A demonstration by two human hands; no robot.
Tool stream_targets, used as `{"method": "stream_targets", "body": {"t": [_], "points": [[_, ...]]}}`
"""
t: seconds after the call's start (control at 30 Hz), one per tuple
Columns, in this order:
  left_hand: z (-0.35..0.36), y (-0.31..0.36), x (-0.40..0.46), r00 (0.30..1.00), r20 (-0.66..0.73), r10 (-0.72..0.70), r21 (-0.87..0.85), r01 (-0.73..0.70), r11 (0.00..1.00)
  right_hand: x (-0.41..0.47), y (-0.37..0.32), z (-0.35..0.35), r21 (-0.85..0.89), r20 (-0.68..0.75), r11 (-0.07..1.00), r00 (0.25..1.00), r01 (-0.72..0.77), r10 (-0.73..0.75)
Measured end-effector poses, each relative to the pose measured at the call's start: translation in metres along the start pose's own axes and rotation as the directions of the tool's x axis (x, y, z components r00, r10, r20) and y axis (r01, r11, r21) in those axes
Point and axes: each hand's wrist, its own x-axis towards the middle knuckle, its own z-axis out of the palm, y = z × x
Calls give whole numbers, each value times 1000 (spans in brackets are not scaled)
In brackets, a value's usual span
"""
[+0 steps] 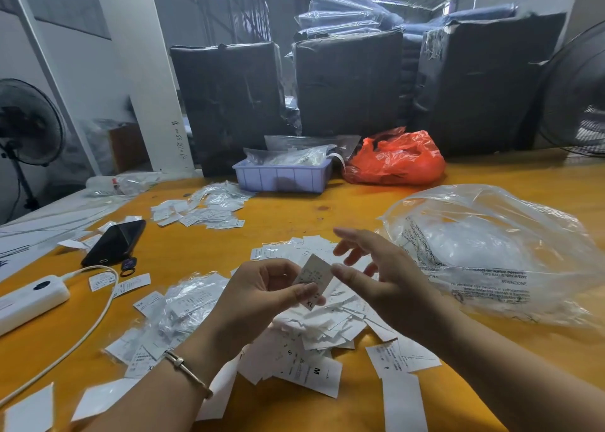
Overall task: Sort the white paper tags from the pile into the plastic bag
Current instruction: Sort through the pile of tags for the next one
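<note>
Black phone (pixel 114 242), white power bank (pixel 31 300), lilac tray (pixel 281 178), orange bag (pixel 397 160) on table (pixel 288 215).

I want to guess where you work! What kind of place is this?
Probably a clothing warehouse packing room: big black wrapped bales, bagged blue garments stacked behind, and size tags piled on the table.

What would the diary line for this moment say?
left hand: pinches XL paper tag | right hand: open, beside tag | tag pile: below hands | clear plastic bag: right of pile | step: tag not bagged

Left hand (pixel 262 287) pinches a tag (pixel 312 276) above the pile (pixel 314 330).
</note>
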Motion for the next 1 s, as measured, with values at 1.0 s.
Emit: {"method": "stream_targets", "body": {"t": [1.0], "points": [[-55,-15,13,783,-622,-26,307,274,911,12,72,-58,-801,-311,334,822,-497,477]]}}
